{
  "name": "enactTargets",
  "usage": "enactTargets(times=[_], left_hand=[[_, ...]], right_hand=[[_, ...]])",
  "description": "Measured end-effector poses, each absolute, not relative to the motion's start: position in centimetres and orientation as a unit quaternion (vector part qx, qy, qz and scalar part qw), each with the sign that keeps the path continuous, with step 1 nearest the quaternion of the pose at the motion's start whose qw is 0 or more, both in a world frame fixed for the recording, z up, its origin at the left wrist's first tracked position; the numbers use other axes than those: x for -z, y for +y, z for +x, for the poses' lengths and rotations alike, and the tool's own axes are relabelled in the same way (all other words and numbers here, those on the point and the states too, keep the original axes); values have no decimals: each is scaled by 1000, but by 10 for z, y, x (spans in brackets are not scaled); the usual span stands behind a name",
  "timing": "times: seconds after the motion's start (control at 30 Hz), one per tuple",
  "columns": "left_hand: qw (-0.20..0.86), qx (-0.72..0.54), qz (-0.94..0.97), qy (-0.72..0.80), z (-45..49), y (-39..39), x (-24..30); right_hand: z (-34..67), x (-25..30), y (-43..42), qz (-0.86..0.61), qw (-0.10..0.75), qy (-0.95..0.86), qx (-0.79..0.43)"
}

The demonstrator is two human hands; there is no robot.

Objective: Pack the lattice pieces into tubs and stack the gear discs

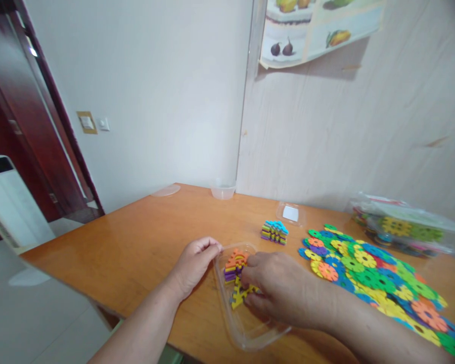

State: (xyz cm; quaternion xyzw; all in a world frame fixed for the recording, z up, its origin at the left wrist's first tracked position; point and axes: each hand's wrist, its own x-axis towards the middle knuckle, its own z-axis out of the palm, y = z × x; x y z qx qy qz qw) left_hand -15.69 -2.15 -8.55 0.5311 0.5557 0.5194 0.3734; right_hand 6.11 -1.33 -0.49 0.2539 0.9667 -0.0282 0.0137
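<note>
A clear plastic box (246,336) sits near the table's front edge. Inside it lies a stack of orange, yellow and purple notched triangle pieces (233,268), with yellow triangle pieces (238,293) in front of it. My left hand (197,260) pinches the box's left rim between thumb and fingers. My right hand (278,288) reaches into the box with its fingers closed about the yellow pieces; its palm hides part of them. Behind the box stands another stack of triangle pieces (274,232), blue on top with yellow and purple below.
Many flower-shaped discs (371,278) are spread on the right of the wooden table (136,242). Bagged pieces (402,227) lie behind them. A clear lid with a white label (290,214), a round tub (223,190) and a round lid (167,190) are at the back.
</note>
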Motion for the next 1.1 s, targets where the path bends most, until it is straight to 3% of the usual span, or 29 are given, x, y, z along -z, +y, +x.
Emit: enactTargets(times=[0.37, 0.67, 0.83, 0.97, 1.03, 1.1], left_hand=[[376, -516, 529, 560, -154, -24, 80], [372, -509, 531, 567, -155, -24, 81], [378, -513, 524, 565, -156, -23, 83], [378, -515, 520, 568, -156, -21, 83], [373, -513, 522, 570, -156, -22, 83], [374, -513, 523, 569, -156, -22, 82]], right_hand=[[53, -1, -17, 285, 64, 956, -3], [52, 7, -16, 279, 53, 959, -6], [68, 2, -1, 293, -66, 953, 37], [94, -9, 43, 418, -202, 885, 19], [106, -8, 72, 483, -237, 843, 3], [115, -2, 100, 519, -219, 826, 7]])
